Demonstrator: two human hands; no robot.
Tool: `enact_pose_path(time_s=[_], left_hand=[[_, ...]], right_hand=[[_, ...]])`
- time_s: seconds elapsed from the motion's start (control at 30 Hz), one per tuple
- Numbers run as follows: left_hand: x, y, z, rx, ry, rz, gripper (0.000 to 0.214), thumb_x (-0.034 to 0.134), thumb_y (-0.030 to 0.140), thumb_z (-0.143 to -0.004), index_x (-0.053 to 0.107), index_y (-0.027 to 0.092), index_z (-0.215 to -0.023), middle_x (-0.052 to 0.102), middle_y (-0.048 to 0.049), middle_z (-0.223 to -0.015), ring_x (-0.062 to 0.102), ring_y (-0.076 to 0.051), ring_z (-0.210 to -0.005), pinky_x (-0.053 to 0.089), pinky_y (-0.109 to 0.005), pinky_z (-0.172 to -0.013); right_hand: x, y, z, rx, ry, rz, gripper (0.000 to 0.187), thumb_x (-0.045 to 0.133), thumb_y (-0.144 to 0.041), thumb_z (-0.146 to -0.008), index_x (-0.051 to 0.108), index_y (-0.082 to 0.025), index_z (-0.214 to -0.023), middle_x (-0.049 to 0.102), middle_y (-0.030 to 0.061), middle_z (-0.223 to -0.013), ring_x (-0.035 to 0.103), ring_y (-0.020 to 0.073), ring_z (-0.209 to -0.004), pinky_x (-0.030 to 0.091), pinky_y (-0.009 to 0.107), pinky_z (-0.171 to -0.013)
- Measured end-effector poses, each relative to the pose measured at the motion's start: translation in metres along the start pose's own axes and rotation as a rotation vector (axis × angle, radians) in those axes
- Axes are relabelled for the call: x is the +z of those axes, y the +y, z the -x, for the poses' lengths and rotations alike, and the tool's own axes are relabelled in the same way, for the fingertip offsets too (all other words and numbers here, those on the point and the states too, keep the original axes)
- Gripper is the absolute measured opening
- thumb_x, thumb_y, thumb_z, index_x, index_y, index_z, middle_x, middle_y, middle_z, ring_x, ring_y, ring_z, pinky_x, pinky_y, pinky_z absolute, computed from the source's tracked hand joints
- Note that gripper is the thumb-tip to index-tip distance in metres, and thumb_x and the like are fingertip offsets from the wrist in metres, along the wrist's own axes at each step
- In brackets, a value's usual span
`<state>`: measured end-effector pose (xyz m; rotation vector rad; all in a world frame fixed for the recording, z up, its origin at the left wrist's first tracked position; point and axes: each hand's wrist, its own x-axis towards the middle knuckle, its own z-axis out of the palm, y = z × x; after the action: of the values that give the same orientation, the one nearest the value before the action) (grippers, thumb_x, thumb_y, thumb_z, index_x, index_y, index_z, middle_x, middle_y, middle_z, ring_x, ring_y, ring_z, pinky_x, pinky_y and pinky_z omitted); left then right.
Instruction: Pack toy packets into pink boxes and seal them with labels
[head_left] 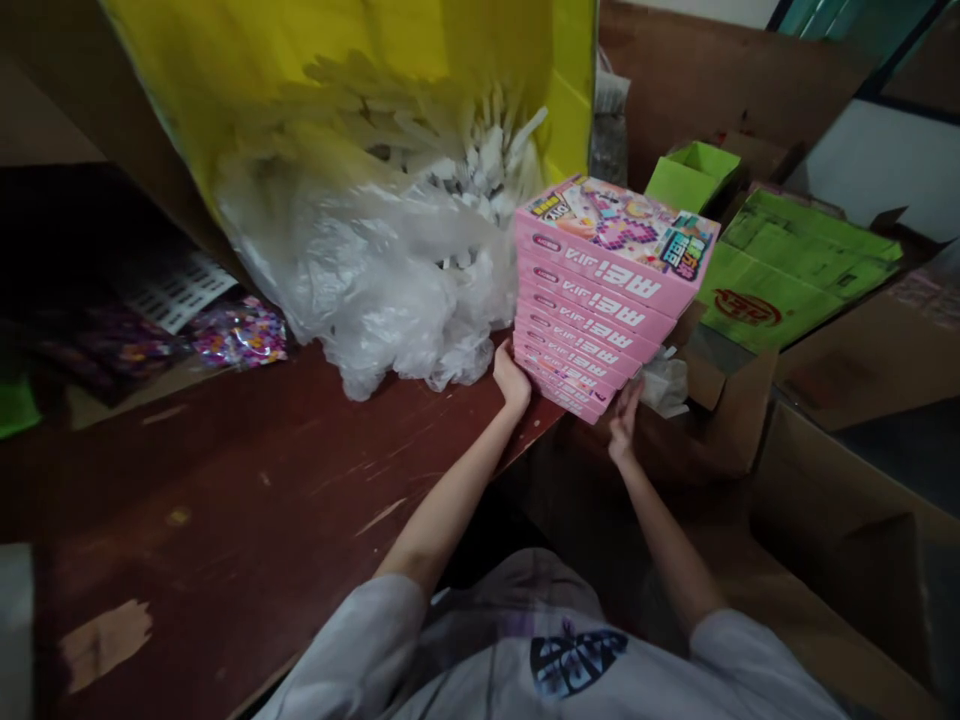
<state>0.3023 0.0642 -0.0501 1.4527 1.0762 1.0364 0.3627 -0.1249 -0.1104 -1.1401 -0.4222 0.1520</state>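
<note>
A tall stack of pink craft-kit boxes (pixel 600 290) stands between my two hands at the table's right corner. The top box shows a printed colourful picture, and white letters run along the sides. My left hand (pixel 513 378) is pressed to the lower left side of the stack, its fingers partly hidden behind the boxes. My right hand (pixel 624 422) grips the lower right edge, with the fingertips against the bottom boxes. The stack's underside is hidden, so I cannot tell whether it rests on the table.
Crumpled clear plastic bags (pixel 405 280) lie on the dark red table (pixel 300 480) before a yellow panel (pixel 517 50). Packets of colourful pieces (pixel 238 332) sit at the left. Green boxes (pixel 802 260) and open cardboard cartons (pixel 840 500) crowd the right.
</note>
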Motion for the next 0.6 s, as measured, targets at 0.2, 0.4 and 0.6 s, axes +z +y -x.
enact_pose_path(time_s=[0.2, 0.4, 0.6], left_hand=[[-0.016, -0.014, 0.060, -0.044, -0.120, 0.009, 0.056, 0.023, 0.047, -0.100, 0.041, 0.014, -0.141, 0.036, -0.0169, -0.152, 0.030, -0.021, -0.147, 0.023, -0.035, -0.122], [0.003, -0.001, 0.048, -0.090, -0.458, 0.008, 0.070, 0.016, 0.053, -0.100, 0.016, 0.013, -0.157, 0.011, -0.0102, -0.165, 0.004, -0.020, -0.153, 0.008, -0.036, -0.125], [0.015, 0.022, -0.001, -0.075, -0.671, 0.017, 0.065, 0.043, 0.050, -0.095, 0.043, 0.009, -0.146, 0.036, -0.0161, -0.156, 0.031, -0.027, -0.147, 0.022, -0.038, -0.122]], right_hand=[[0.008, 0.014, 0.024, -0.060, 0.129, 0.546, 0.111, 0.083, -0.041, -0.064, 0.025, -0.010, -0.153, 0.040, 0.0244, -0.150, 0.032, 0.0325, -0.146, 0.018, 0.053, -0.122], [0.021, 0.011, -0.009, -0.118, 0.067, 0.768, 0.085, 0.071, -0.038, -0.073, 0.040, 0.000, -0.143, 0.048, 0.0297, -0.142, 0.041, 0.0369, -0.139, 0.008, 0.059, -0.121], [0.027, 0.002, -0.066, -0.019, 0.145, 0.645, 0.092, 0.073, -0.033, -0.064, 0.037, -0.003, -0.143, 0.039, 0.0323, -0.147, 0.036, 0.0409, -0.141, 0.016, 0.063, -0.118]])
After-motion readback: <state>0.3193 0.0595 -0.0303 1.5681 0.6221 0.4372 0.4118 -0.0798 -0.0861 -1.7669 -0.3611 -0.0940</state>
